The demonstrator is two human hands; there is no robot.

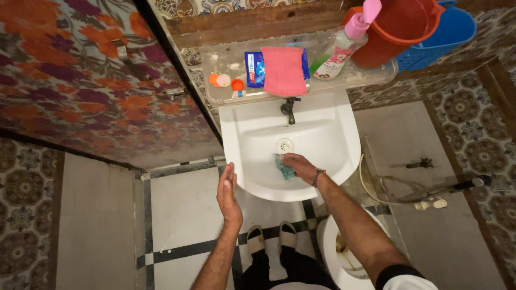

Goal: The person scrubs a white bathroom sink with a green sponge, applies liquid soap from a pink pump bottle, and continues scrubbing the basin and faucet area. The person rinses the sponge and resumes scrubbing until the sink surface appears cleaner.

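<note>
My right hand [299, 165] reaches into the white washbasin [344, 156] and presses a teal scrub sponge [284, 168] against its inner surface, just below the drain [285, 145]. My left hand [228, 190] hangs open and flat beside the basin's left edge, touching nothing. A dark tap [289, 109] stands at the back of the basin.
A clear shelf [215, 86] above the basin carries a pink cloth [283, 70], a blue packet [254, 69], small orange and white pieces [224, 81] and a pink-capped bottle [344, 51]. A red bucket [398, 27] and blue basket [443, 35] sit at right. A toilet [336, 252] stands below right.
</note>
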